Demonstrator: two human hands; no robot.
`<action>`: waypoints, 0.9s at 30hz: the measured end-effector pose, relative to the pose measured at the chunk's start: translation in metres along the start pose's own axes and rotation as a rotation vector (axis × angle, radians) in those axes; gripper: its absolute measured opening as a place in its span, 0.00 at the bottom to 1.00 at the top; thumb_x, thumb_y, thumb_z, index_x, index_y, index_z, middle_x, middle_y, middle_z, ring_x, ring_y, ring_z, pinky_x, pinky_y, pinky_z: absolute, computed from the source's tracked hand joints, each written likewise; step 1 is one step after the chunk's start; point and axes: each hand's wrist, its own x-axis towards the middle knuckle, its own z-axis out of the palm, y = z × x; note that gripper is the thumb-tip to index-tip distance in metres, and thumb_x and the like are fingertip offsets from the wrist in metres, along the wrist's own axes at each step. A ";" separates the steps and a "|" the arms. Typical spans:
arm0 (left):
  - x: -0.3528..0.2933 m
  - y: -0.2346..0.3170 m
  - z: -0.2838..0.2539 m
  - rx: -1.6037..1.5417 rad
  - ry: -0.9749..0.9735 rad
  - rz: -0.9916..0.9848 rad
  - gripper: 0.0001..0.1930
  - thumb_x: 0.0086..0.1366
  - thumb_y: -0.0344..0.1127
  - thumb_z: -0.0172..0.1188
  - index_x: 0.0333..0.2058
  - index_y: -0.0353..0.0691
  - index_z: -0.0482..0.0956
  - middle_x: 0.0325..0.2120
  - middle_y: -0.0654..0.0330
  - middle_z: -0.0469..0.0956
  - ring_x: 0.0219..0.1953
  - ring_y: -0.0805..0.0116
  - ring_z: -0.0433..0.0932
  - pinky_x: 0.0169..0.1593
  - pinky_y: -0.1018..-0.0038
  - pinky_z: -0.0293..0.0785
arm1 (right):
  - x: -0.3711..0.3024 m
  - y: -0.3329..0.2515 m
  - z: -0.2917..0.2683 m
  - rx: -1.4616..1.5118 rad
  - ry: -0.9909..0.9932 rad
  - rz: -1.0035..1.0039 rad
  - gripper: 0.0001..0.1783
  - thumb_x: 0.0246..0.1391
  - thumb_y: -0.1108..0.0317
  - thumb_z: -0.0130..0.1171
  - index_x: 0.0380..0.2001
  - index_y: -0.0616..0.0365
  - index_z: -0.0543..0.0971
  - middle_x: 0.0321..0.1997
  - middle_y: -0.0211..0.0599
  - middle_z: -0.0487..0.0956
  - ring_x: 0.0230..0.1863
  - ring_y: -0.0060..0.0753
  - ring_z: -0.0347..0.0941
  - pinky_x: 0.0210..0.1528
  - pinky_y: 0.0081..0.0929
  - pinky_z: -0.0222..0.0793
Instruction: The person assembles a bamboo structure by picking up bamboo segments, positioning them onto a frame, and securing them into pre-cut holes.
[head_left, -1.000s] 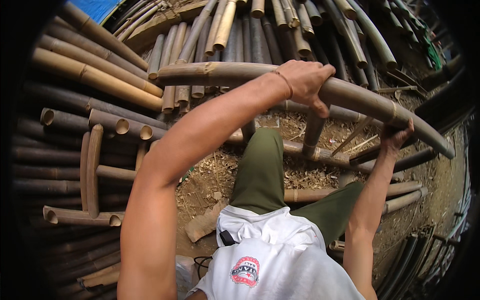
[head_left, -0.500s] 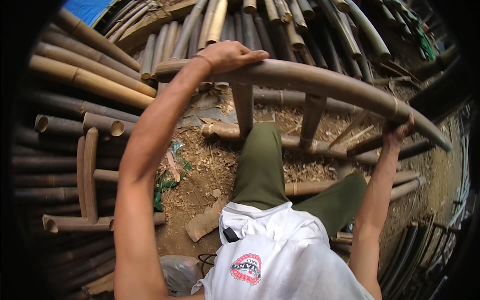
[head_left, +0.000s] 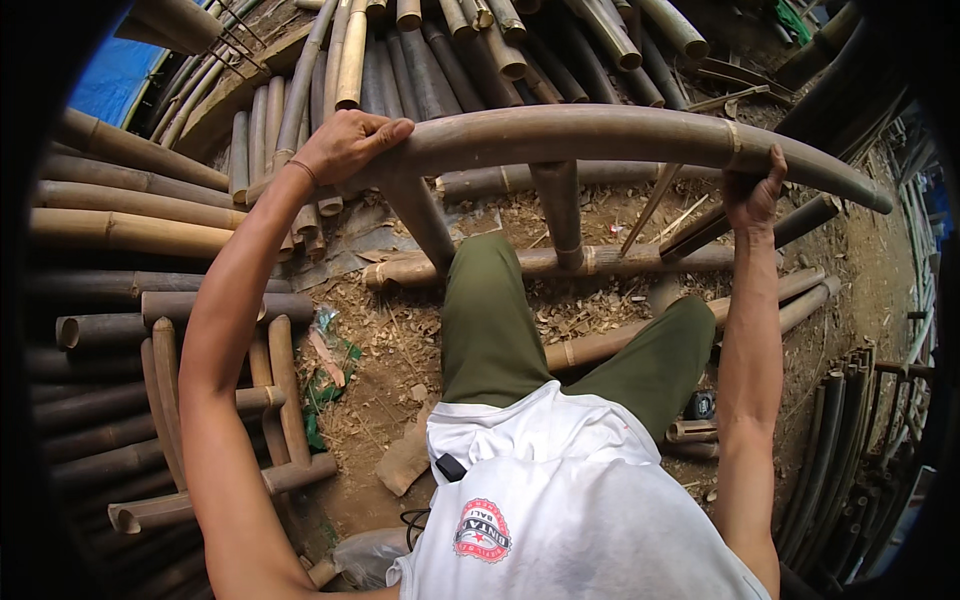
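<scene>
A thick brown bamboo pole (head_left: 580,135) runs across the far side of my knees. My left hand (head_left: 345,150) is closed over its left end, thumb lying along the top. Toward the right end, my right hand (head_left: 755,195) grips the same pole from beneath, with its fingertips showing at the edge. Two shorter bamboo pieces, a slanting one (head_left: 420,222) and a more upright one (head_left: 557,212), join its underside and reach down to a lower bamboo pole (head_left: 600,262). The left end of the held pole is partly hidden by my left hand and wrist.
Stacked bamboo poles (head_left: 120,230) lie at the left, with more cut poles (head_left: 430,70) at the back. A small bamboo frame (head_left: 215,400) rests on the left stack. Wood chips (head_left: 395,330) cover the ground. A black tape measure (head_left: 701,404) lies beside my right knee.
Both hands and the held pole have shifted left in view, and the left end has dropped slightly. The joined pieces slant differently. More of the small frame at the left shows.
</scene>
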 end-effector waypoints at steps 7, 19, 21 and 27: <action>-0.001 0.015 -0.004 0.101 -0.133 0.020 0.45 0.50 0.76 0.59 0.50 0.39 0.81 0.40 0.46 0.83 0.44 0.52 0.82 0.50 0.63 0.75 | -0.043 0.006 0.039 -0.410 0.345 -0.192 0.19 0.59 0.54 0.61 0.43 0.57 0.74 0.41 0.33 0.79 0.46 0.30 0.76 0.50 0.27 0.74; 0.008 0.042 -0.002 0.018 -0.094 0.011 0.40 0.49 0.68 0.64 0.41 0.30 0.83 0.31 0.47 0.83 0.37 0.57 0.83 0.45 0.64 0.76 | -0.146 0.282 0.135 -2.175 -1.441 -0.326 0.10 0.45 0.65 0.59 0.13 0.41 0.81 0.16 0.31 0.80 0.20 0.34 0.78 0.19 0.36 0.66; -0.001 0.033 0.003 -0.069 -0.048 0.009 0.37 0.49 0.68 0.63 0.32 0.29 0.80 0.23 0.57 0.77 0.29 0.69 0.77 0.34 0.68 0.73 | -0.082 0.252 0.116 -2.313 -1.089 -0.582 0.10 0.48 0.64 0.58 0.17 0.41 0.84 0.20 0.29 0.82 0.23 0.32 0.80 0.20 0.36 0.67; 0.004 0.022 0.006 -0.054 -0.041 0.016 0.38 0.49 0.68 0.64 0.33 0.29 0.80 0.24 0.57 0.79 0.29 0.69 0.78 0.35 0.69 0.74 | -0.105 0.293 0.131 -2.034 -0.697 -0.510 0.14 0.54 0.64 0.51 0.23 0.48 0.86 0.23 0.34 0.83 0.26 0.44 0.82 0.28 0.40 0.74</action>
